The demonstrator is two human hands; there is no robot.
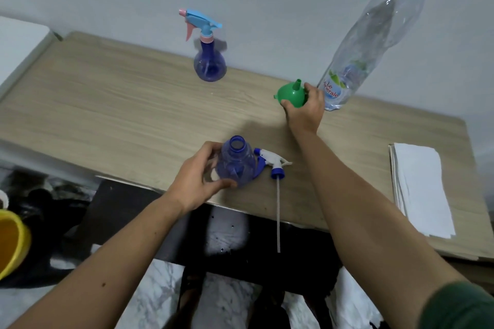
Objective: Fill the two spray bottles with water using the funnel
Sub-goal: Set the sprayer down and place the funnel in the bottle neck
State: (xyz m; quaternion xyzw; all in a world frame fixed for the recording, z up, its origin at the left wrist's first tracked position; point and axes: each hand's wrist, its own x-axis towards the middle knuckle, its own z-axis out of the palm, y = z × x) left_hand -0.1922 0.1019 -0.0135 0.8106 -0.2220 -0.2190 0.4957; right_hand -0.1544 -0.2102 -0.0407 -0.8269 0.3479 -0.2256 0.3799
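The fingers of the right hand (303, 109) are curled around the green funnel (290, 95), which is held mouth-down with its spout pointing up, at about two o'clock on the wooden table (107, 104). The fingers and thumb of the left hand (196, 181) are wrapped around the open spray bottle (235, 163) at the near edge, about six o'clock, its neck uncapped and facing up. Its removed trigger head (272, 164) is laid just beside it at three o'clock, the dip tube hanging past the table edge. The second spray bottle (209, 61), capped, is stood at twelve o'clock, and the water bottle (374, 35), apparently capped, just past the funnel. For a clean step, the funnel should be turned spout-down and seated squarely in the neck while the bottle is steadied upright; a tilted seat would likely spill.
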